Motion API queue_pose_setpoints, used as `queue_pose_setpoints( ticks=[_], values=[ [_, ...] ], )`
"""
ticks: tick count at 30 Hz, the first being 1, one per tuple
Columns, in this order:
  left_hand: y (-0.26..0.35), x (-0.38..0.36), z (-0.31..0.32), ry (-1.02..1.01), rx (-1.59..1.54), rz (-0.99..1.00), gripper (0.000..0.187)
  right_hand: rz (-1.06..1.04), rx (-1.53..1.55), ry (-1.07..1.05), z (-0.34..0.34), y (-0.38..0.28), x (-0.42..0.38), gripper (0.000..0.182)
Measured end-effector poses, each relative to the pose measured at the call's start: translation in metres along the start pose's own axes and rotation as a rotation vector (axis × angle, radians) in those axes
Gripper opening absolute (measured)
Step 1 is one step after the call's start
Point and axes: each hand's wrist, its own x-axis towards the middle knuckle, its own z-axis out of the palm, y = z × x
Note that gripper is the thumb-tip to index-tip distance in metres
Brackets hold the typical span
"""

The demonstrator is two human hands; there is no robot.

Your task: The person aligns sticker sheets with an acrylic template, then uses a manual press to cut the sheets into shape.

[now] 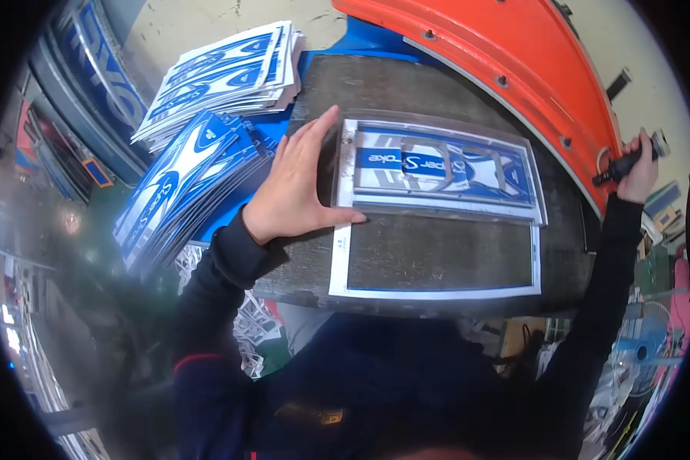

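Observation:
A white-bordered sheet point(437, 293) lies on the dark work board point(353, 84), its lower part cut out as a rectangular opening. Over its upper part rests a clear template point(468, 205) with a blue and white "Super Stroke" print showing through. My left hand point(299, 180) has its fingers spread, the thumb touching the sheet's left border and the fingertips near the template's upper left corner. At the far right, my right hand point(640, 169) is wrapped round a black handle-like tool point(617, 167) beside the orange machine's edge.
Two stacks of printed blue and white sheets, an upper one point(222, 73) and a lower one point(176, 180), stand left of the board. A large orange curved machine part point(514, 46) borders the upper right. White scraps point(253, 330) lie below the board.

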Motion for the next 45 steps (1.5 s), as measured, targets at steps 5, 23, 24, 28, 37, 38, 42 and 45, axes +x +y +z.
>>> queue_pose_setpoints(
  ticks=[5, 23, 24, 28, 37, 38, 42, 45],
  values=[
    [-0.002, -0.001, 0.002, 0.001, -0.002, -0.003, 0.131, -0.048, -0.125, 0.111, -0.013, 0.026, 0.044, 0.021],
    [-0.003, 0.000, 0.003, -0.020, 0.011, -0.022, 0.138, -0.544, -0.833, -1.236, 0.091, -0.005, -0.203, 0.062],
    [-0.004, 0.001, 0.003, -0.025, 0.014, -0.030, 0.139, -0.566, -0.860, -1.249, 0.091, -0.004, -0.201, 0.060],
    [-0.004, 0.001, 0.004, -0.029, 0.011, -0.021, 0.144, -0.562, -0.847, -1.287, 0.097, -0.008, -0.186, 0.056],
    [-0.009, 0.001, 0.004, -0.069, 0.050, -0.019, 0.139, -0.474, -0.634, -1.036, 0.084, -0.007, -0.171, 0.046],
    [-0.009, 0.001, 0.003, -0.113, 0.130, -0.012, 0.134, -0.476, -0.633, -1.035, 0.081, -0.004, -0.170, 0.046],
    [-0.007, 0.004, 0.000, -0.186, 0.161, -0.030, 0.120, -0.001, -0.209, -0.870, 0.063, 0.006, -0.162, 0.054],
    [-0.003, 0.007, -0.004, -0.262, 0.192, -0.059, 0.112, -0.078, -0.129, -0.713, 0.050, 0.007, -0.149, 0.062]
  ],
)
